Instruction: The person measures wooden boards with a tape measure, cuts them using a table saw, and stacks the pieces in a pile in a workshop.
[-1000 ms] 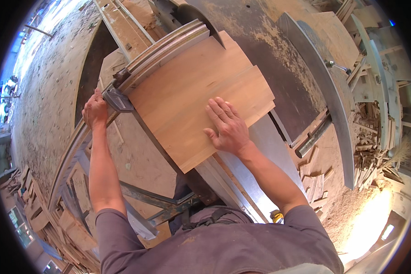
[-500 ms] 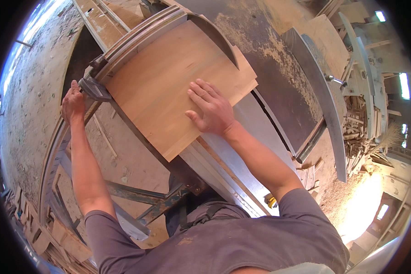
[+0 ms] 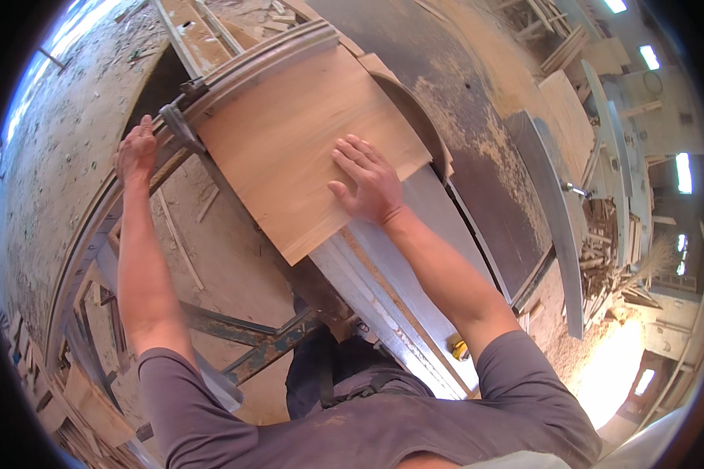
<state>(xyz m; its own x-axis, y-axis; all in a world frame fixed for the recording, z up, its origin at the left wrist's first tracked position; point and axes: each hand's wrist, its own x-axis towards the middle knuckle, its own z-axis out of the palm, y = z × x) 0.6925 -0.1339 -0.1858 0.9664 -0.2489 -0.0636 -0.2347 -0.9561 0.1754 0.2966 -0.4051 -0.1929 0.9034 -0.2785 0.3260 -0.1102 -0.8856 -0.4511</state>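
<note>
A light wooden board (image 3: 289, 156) lies flat on the sliding carriage of a table saw, its far edge against a long fence (image 3: 270, 62). My right hand (image 3: 368, 181) rests flat on the board near its right side, fingers stretched out. My left hand (image 3: 137, 152) is closed around the outer rail at the left, beside a dark metal stop (image 3: 181, 129) at the board's far left corner. Along the board's right edge stands a curved dark blade guard (image 3: 414, 109); the blade itself is hidden. A narrow wooden strip (image 3: 377, 67) shows beyond the guard.
The dark saw table (image 3: 501, 187) is dusted with sawdust. A long grey metal fence (image 3: 551, 203) stands on its right. Silvery carriage metal (image 3: 414, 227) runs toward me. Scrap wood (image 3: 598, 242) lies at the right, and a steel frame (image 3: 266, 340) stands below left.
The board and the carriage have slid forward, away from me, past the curved guard. Both my hands have travelled with them, and the view has shifted.
</note>
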